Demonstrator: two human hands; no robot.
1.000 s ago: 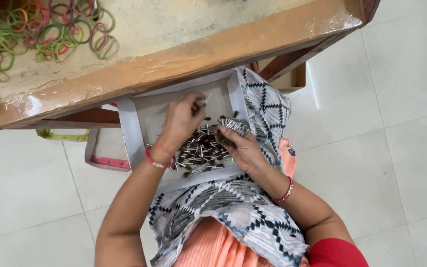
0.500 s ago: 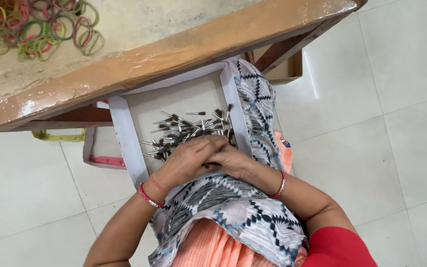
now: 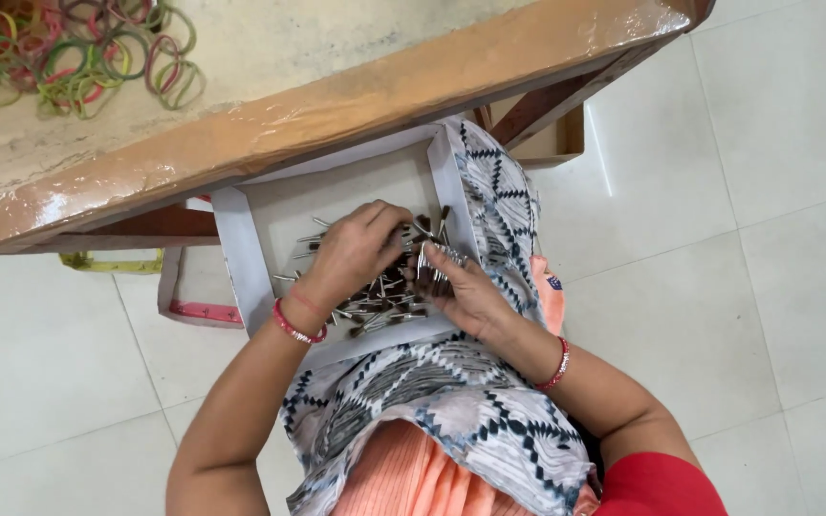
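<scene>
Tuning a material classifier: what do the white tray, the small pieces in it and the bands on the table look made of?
White tray: likely cardboard, matte, with folded flat walls. Small pieces: apparently metal, shiny silver shafts with dark ends; too small to be sure. Bands: probably rubber or elastic, thin coloured loops. Table: wood, under glossy clear film.
</scene>
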